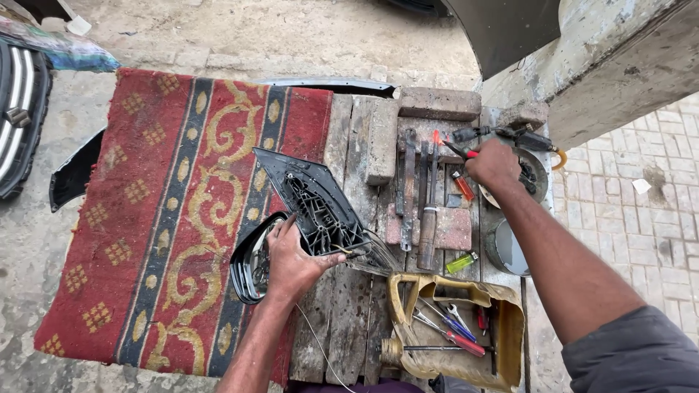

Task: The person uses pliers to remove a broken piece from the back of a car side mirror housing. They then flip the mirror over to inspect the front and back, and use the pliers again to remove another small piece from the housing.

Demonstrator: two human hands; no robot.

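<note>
My left hand (pixel 291 263) grips a black plastic car mirror housing (pixel 313 204), tilted up over the edge of a red patterned rug (pixel 153 211). Under the hand lies an oval black mirror shell (pixel 247 266). A thin wire (pixel 320 349) trails down from the housing. My right hand (pixel 494 164) reaches to the far right of the wooden bench and closes on a red-handled tool (pixel 460 153) beside a round metal bowl (pixel 540 169) of small parts.
Files, chisels and screwdrivers (pixel 422 196) lie on the worn wooden planks (pixel 349 313), with bricks (pixel 438 102) at the back. A cut-open yellow jerrycan (pixel 459 327) holds several tools. A metal tin (pixel 506 249), a green lighter (pixel 461 263) and a concrete pillar (pixel 619 65) stand at the right.
</note>
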